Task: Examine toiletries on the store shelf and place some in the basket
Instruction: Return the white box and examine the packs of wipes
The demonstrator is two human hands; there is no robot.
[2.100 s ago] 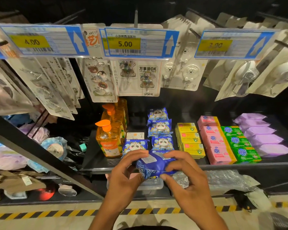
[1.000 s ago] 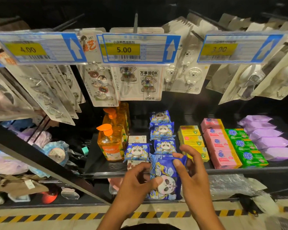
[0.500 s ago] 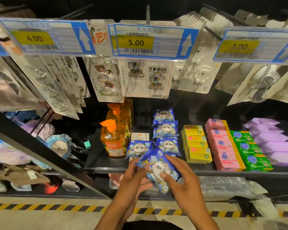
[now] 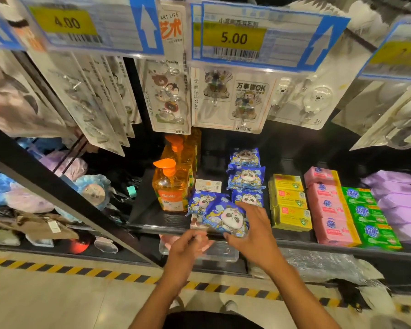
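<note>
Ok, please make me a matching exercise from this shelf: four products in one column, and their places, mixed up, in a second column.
Column one
1. blue panda-print packet nearest the camera
2. orange pump bottle of liquid soap
3. stack of yellow boxes
4. purple wrapped packs

Column two
a. at the far right end of the black shelf
b. held in the right hand
c. left of the panda packets lying on the shelf
d. between those panda packets and the pink boxes

Pairs: 1-b, 2-c, 3-d, 4-a.
</note>
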